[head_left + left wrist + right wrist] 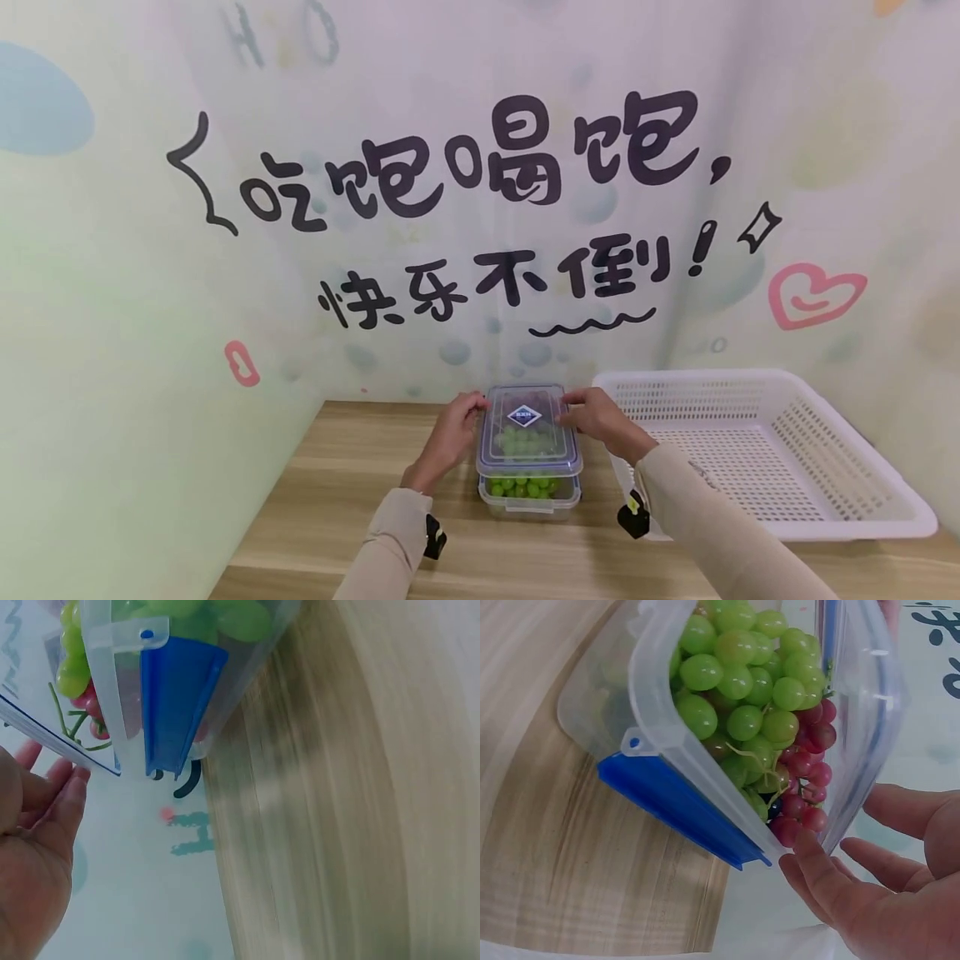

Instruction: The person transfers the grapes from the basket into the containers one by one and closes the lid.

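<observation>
A clear food container (pixel 528 506) stands on the wooden table, with green grapes (pixel 742 675) and red grapes (pixel 810 772) inside. Over it sits a clear, blue-edged lid (pixel 524 416), raised off the rim along the near side. My left hand (pixel 452 435) holds the lid's left edge with the fingertips. On the opposite side my right hand (pixel 600 417) pinches the lid's edge, thumb on the outer face and fingers by the container rim. A blue side latch (pixel 180 705) hangs unfastened in the left wrist view, and another blue latch (pixel 682 810) shows in the right wrist view.
A white perforated plastic basket (pixel 892 492) stands to the right, close to my right forearm. The wooden table (pixel 300 500) ends at a printed curtain (pixel 420 350) behind the container. A black wrist device (pixel 634 517) is on my right sleeve.
</observation>
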`<state>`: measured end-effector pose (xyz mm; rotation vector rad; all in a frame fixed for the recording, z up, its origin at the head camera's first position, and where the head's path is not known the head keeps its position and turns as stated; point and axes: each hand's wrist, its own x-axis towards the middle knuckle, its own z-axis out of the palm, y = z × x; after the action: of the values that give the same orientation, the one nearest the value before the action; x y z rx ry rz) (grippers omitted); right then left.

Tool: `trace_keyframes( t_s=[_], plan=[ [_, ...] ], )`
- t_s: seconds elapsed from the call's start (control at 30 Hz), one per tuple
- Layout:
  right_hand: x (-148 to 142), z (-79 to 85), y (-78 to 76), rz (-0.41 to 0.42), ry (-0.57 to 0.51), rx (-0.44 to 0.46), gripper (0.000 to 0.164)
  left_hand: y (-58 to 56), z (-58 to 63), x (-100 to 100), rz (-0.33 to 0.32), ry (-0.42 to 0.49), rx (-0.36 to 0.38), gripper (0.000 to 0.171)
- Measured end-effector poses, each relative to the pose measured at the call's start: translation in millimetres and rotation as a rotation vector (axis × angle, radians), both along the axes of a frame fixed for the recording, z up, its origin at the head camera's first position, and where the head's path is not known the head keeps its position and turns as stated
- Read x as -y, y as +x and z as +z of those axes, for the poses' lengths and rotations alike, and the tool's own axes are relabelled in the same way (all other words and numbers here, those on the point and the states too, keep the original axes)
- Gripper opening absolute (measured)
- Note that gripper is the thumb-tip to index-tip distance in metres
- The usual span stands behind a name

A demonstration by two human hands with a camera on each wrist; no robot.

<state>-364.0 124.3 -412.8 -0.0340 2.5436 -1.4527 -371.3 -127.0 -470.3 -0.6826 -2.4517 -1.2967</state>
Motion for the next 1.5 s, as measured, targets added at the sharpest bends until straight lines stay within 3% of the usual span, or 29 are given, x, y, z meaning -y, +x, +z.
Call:
trace_keyframes(
  t_s=[0.1, 0.27, 0.4, 0.6, 0.93, 1.27, 1.5],
  plan=[
    [1.8, -0.2, 2.5, 0.0, 0.014, -0.014, 0.047, 0.8, -0.1, -2.3, 0.017, 0.004, 0.018, 0.021],
    [3.4, -2.8, 4.1, -0.008, 0.036, -0.033, 0.047, 0.8, -1.3, -6.1, 0.044, -0.039, 0.066, 0.03],
    [6.3, -7.9, 5.3, -0.03, 0.101, -0.056, 0.051, -0.2, -4.7, -6.1, 0.03, -0.069, 0.102, 0.036],
    [12.2, -12.6, 8.3, -0.036, 0.136, -0.121, 0.054, 0.6, -7.4, -6.0, 0.024, -0.04, 0.153, 0.039],
    [23.8, -24.9, 14.0, -0.079, 0.238, -0.373, 0.044, -1.8, -9.0, -8.3, 0.084, -0.071, 0.185, 0.049],
    [26.2, -37.0, 20.4, -0.175, 0.169, -0.278, 0.047, 0.2, -14.3, -13.7, 0.096, -0.047, 0.198, 0.044],
    [30.8, -46.0, 22.5, -0.237, 0.134, -0.267, 0.045, -2.9, -19.1, -17.7, 0.11, -0.05, 0.125, 0.04]
  ],
)
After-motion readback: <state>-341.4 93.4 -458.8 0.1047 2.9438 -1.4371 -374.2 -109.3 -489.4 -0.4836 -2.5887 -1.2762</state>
